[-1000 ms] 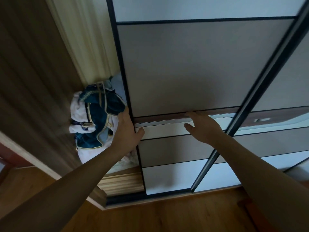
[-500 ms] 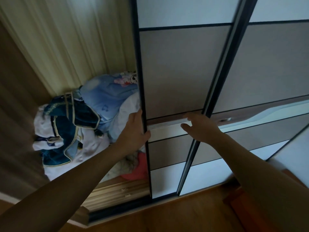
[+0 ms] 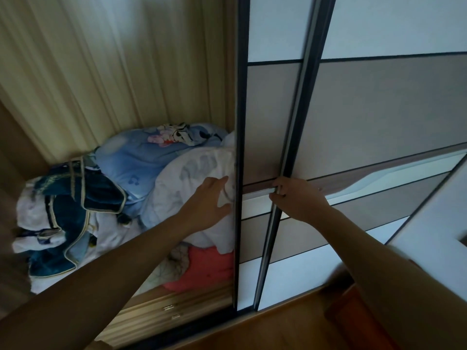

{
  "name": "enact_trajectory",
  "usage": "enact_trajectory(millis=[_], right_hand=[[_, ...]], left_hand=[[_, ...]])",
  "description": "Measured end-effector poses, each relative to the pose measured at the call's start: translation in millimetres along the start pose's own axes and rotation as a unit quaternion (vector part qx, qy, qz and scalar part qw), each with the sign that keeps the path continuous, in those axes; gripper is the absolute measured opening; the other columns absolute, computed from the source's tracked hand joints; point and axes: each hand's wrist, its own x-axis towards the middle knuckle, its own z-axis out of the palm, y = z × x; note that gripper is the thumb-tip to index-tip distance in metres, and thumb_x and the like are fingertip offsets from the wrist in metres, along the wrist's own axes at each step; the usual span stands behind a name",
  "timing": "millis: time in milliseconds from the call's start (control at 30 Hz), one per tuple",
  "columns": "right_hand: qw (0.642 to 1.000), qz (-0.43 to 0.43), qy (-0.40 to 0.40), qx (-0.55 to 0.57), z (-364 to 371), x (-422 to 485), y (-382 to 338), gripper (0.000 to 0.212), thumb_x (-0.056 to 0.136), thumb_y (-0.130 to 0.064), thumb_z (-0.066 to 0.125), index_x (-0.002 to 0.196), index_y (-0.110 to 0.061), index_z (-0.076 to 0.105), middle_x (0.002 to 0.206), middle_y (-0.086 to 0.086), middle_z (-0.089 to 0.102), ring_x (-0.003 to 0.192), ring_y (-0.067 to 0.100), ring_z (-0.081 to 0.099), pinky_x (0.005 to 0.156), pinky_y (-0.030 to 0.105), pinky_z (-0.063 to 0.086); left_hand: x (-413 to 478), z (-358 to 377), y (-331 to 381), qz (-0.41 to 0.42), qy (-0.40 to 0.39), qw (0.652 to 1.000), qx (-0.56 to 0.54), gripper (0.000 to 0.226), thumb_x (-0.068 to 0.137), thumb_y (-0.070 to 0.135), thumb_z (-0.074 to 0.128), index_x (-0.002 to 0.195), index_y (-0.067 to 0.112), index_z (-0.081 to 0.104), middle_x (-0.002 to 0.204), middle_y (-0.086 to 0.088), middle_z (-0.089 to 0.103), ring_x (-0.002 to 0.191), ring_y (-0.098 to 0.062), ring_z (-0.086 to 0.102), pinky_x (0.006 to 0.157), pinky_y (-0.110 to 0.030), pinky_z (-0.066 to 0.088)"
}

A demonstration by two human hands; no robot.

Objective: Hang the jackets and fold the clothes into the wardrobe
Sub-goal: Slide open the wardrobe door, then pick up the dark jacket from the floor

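The door [image 3: 273, 127] is being gripped by the right hand [image 3: 298, 198], best slid steadily, while the open left hand [image 3: 209, 205] is pressing clothes [image 3: 177, 188] clear.

The door [image 3: 267, 122] is hiding the right of the clothes pile [image 3: 141, 188]; the wardrobe's left side is blurring.
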Motion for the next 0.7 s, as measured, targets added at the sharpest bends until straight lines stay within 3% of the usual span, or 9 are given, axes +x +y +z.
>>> enact_trajectory(millis=[100,233,400,533,567,633,700], right_hand=[[1.000,-0.005,0.000,-0.006,-3.2,-1.6,2.7,0.034,0.100,-0.038,0.056,0.127,-0.019,0.062,0.091,-0.002,0.064,0.080,0.015,0.063,0.076,0.031,0.050],[1.000,-0.019,-0.001,-0.009,-6.6,-2.4,-4.9,0.035,0.099,-0.043,0.057,0.126,-0.021,0.062,0.097,-0.004,0.065,0.083,0.014,0.061,0.080,0.032,0.053],[0.998,-0.063,-0.023,-0.007,-22.2,6.2,-39.7,0.021,0.100,-0.038,0.054,0.099,-0.019,0.065,0.083,-0.006,0.064,0.080,0.017,0.064,0.066,0.026,0.047],[0.993,-0.121,-0.006,-0.002,-42.5,17.2,-93.6,0.032,0.098,-0.043,0.056,0.121,-0.021,0.064,0.107,-0.001,0.068,0.097,0.021,0.065,0.086,0.037,0.054],[0.989,-0.148,0.002,0.008,-48.5,19.6,-107.5,0.035,0.098,-0.044,0.058,0.124,-0.021,0.063,0.108,-0.002,0.067,0.099,0.020,0.064,0.087,0.036,0.054],[0.981,-0.189,0.011,0.030,-63.7,24.1,-134.1,0.038,0.099,-0.044,0.060,0.128,-0.019,0.063,0.107,-0.003,0.066,0.102,0.020,0.064,0.086,0.032,0.052],[0.974,-0.223,0.025,0.040,-83.0,27.7,-160.8,0.035,0.100,-0.041,0.060,0.123,-0.016,0.067,0.105,0.001,0.070,0.098,0.020,0.065,0.081,0.031,0.052]], left_hand=[[1.1,-2.1,1.9,-0.014,-0.017,1.000,0.003,0.078,0.099,0.034,0.062,0.161,0.020,0.017,0.148,-0.010,0.039,0.133,-0.021,0.041,0.114,-0.027,0.030],[-5.9,-10.5,5.1,-0.031,-0.019,0.999,0.012,0.075,0.100,0.032,0.062,0.159,0.018,0.020,0.146,-0.009,0.043,0.133,-0.019,0.042,0.103,-0.016,0.026],[-22.1,-45.0,7.2,-0.049,-0.002,0.998,0.031,0.072,0.098,0.036,0.064,0.157,0.015,0.027,0.148,-0.008,0.043,0.134,-0.016,0.041,0.101,-0.011,0.025],[-42.7,-95.2,13.9,-0.037,0.041,0.997,0.044,0.093,0.077,0.069,0.049,0.151,0.014,0.040,0.142,-0.005,0.049,0.130,-0.014,0.046,0.113,-0.028,0.035],[-48.3,-110.0,17.1,-0.037,0.053,0.997,0.043,0.083,0.078,0.065,0.051,0.146,0.016,0.046,0.137,-0.002,0.053,0.124,-0.007,0.047,0.111,-0.025,0.037],[-58.2,-140.9,21.4,-0.043,0.064,0.996,0.047,0.048,0.093,0.034,0.066,0.136,0.025,0.047,0.126,0.008,0.052,0.110,0.010,0.041,0.096,-0.002,0.033],[-69.3,-176.4,27.0,-0.064,0.085,0.992,0.074,0.054,0.097,0.019,0.066,0.141,0.028,0.037,0.125,0.015,0.048,0.111,0.013,0.039,0.093,0.003,0.030]])
